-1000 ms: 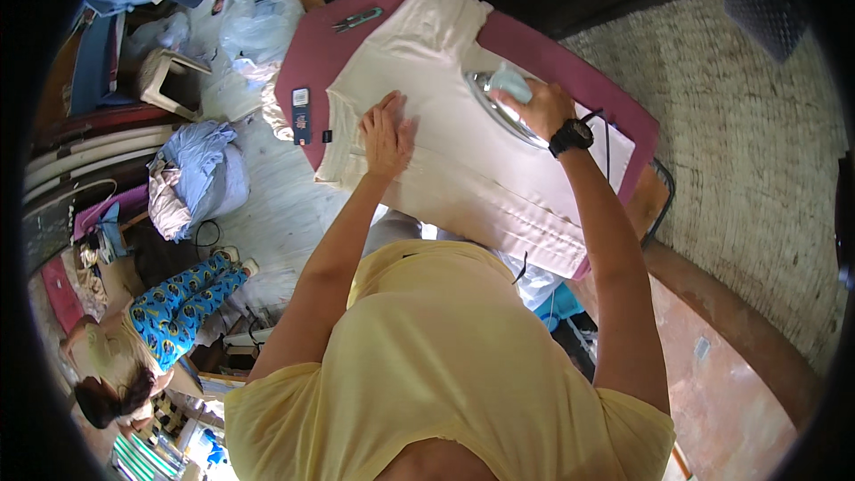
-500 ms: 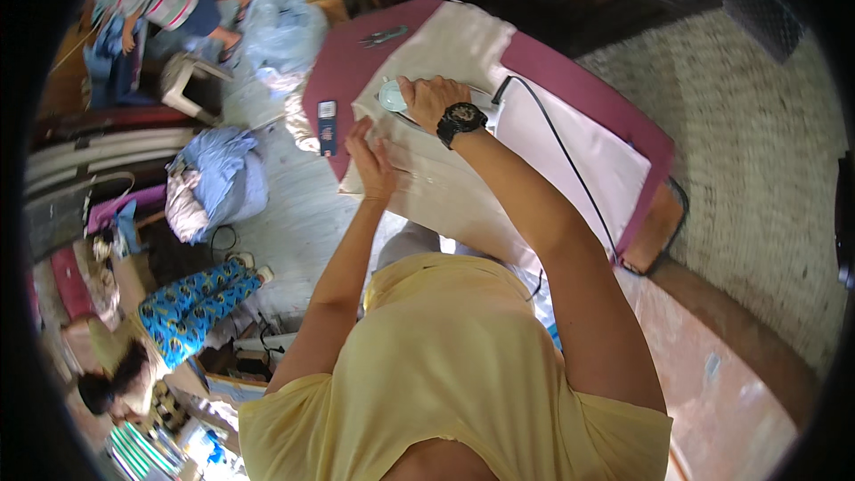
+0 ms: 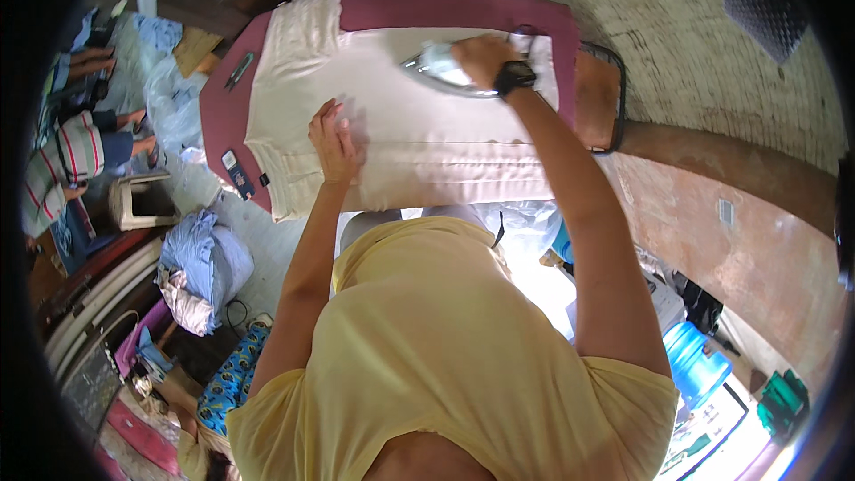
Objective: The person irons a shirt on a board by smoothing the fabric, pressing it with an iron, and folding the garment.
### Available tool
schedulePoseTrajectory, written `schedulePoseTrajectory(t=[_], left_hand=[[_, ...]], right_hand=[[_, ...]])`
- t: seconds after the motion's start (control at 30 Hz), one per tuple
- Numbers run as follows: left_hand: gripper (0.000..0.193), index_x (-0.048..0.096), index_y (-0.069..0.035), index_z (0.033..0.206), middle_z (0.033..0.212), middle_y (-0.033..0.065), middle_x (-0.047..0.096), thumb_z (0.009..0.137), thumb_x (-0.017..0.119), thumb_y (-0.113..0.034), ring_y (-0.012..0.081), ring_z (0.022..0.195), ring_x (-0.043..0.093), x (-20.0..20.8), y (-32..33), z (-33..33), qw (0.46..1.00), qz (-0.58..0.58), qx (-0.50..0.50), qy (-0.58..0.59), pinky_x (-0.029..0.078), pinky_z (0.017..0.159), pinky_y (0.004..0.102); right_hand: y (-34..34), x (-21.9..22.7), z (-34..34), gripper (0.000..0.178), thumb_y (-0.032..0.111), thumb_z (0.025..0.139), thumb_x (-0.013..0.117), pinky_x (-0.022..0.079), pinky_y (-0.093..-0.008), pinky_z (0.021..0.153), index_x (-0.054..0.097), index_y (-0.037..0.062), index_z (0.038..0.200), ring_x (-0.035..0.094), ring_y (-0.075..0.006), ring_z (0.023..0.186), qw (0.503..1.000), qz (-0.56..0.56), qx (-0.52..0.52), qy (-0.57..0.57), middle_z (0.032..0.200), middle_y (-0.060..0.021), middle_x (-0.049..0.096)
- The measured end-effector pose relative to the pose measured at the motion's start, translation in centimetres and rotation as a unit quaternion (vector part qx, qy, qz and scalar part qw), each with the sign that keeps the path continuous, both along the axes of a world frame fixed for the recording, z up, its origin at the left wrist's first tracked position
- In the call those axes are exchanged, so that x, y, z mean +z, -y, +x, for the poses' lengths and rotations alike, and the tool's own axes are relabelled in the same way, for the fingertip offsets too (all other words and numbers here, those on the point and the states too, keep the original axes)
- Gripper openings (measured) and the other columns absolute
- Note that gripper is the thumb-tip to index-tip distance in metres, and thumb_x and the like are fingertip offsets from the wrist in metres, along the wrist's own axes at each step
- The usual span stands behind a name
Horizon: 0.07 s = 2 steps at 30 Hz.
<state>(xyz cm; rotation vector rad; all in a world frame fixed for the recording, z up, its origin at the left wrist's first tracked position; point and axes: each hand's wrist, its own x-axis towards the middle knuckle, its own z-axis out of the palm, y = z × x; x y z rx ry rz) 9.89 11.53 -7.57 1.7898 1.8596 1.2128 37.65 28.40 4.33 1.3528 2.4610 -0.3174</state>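
A cream garment (image 3: 401, 125) lies spread over a maroon ironing board (image 3: 445, 4), its folded seams running along the near edge. My right hand (image 3: 485, 61) is wrapped round the handle of a pale clothes iron (image 3: 435, 71), whose pointed tip faces left; it is slightly blurred on the cloth's right part. My left hand (image 3: 335, 142) rests on the garment further left, fingers apart and holding nothing. Thread snips (image 3: 239, 70) and a dark printed tag (image 3: 236, 173) lie on the board's left end.
To the left on the floor sit a bundle of blue cloth (image 3: 200, 258) and a plastic stool (image 3: 138, 200). A person in a striped shirt (image 3: 80, 147) is at the far left; another in blue patterned trousers (image 3: 233, 379) is lower left. A blue water jug (image 3: 695, 361) stands lower right.
The iron in my right hand has moved rightward across the garment, away from its left part. My left hand stays on the cloth. The whole view has turned.
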Motion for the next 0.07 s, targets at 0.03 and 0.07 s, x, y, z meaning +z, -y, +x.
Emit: schedulePoseTrajectory(t=[0.03,0.07], left_hand=[[0.036,0.052,-0.009,0.128,0.141,0.0114,0.045,0.102,0.041,-0.032,0.034,0.125,0.042,-1.0,0.0,-0.1,0.999,0.009,-0.007,0.045,0.027,0.109,0.046],[0.037,0.051,-0.009,0.128,0.143,0.0106,0.042,0.103,0.039,-0.034,0.0352,0.125,0.041,-2.1,-0.6,0.1,0.995,0.02,-0.023,0.094,0.026,0.112,0.0462]], right_hand=[[1.4,0.9,-2.5,0.029,0.028,0.089,0.058,0.049,-0.0536,0.093,0.069,0.0152,0.112,0.064,-0.0356,0.11,0.999,-0.028,-0.01,0.011,0.115,-0.0116,0.069],[2.8,-2.5,-3.8,0.041,0.03,0.09,0.06,0.029,-0.0741,0.103,0.062,0.0222,0.13,0.042,-0.038,0.136,0.996,0.0,-0.058,-0.074,0.151,-0.0125,0.041]])
